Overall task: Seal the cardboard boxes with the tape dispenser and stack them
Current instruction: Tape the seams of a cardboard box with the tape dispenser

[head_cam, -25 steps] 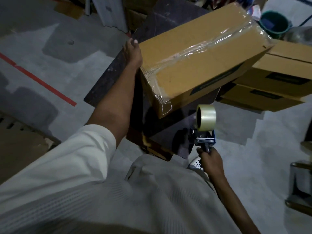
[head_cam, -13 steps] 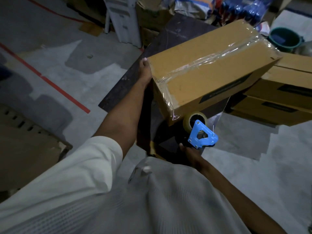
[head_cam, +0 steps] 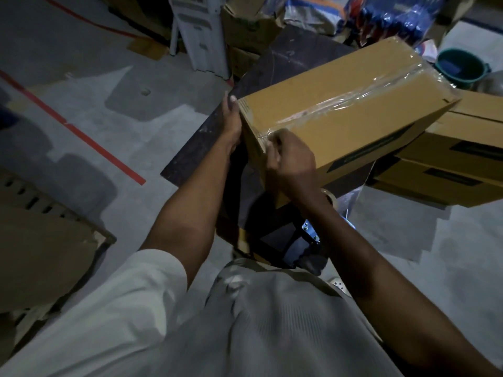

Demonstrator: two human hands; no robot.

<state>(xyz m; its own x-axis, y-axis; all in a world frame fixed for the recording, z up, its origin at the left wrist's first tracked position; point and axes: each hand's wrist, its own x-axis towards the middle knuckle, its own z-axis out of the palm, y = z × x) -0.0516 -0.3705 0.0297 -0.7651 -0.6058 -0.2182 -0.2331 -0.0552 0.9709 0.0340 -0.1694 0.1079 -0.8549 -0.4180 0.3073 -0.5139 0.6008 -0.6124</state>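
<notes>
The box [head_cam: 313, 88] runs from frame centre to upper right; at its near end the left hand [head_cam: 231, 126] presses flat, and the right hand [head_cam: 292, 159] curls round the taped corner.

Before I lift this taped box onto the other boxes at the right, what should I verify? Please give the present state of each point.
1. The tape strip covers the top seam of the cardboard box: ok.
2. The tape end is pressed flat at the near corner, under the right hand: cannot tell, the hand hides it.
3. The left hand steadies the box's left end: ok.
4. The tape dispenser is out of both hands, lying below the box: ok.
5. The underside seam is sealed: cannot tell.
6. The top of the stacked boxes is free: cannot tell, partly hidden.
</notes>
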